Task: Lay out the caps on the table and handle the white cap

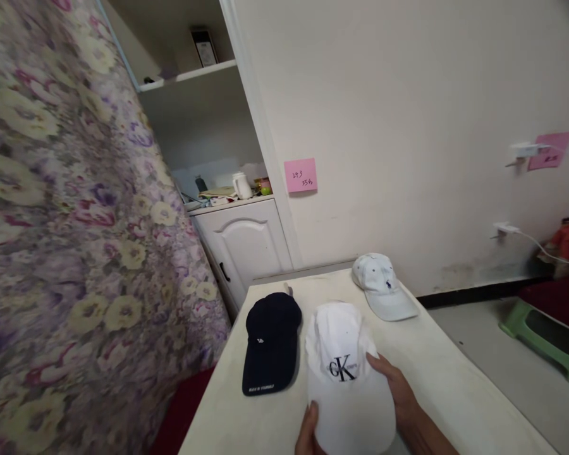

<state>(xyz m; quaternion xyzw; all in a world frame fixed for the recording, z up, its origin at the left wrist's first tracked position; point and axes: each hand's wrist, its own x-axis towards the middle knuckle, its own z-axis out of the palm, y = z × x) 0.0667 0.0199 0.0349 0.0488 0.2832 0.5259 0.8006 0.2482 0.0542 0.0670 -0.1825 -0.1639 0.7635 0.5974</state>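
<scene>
A white cap (341, 354) with a black "CK" logo lies on the pale table (455, 379), brim toward me. My left hand (308, 433) pinches the brim's near left edge; only the thumb and part of the palm show. My right hand (396, 388) holds the cap's right side, thumb pressed on the crown beside the logo. A dark navy cap (270, 341) lies just left of the white one. A light blue cap (382, 287) with a small dark emblem sits at the table's far edge.
A floral-patterned cloth (76, 221) fills the left side. White cabinet and shelves (239, 240) hold small items behind the table. Pink notes (300, 175) are stuck on the wall. A green stool (545, 338) stands on the floor at right, with chargers plugged in above it.
</scene>
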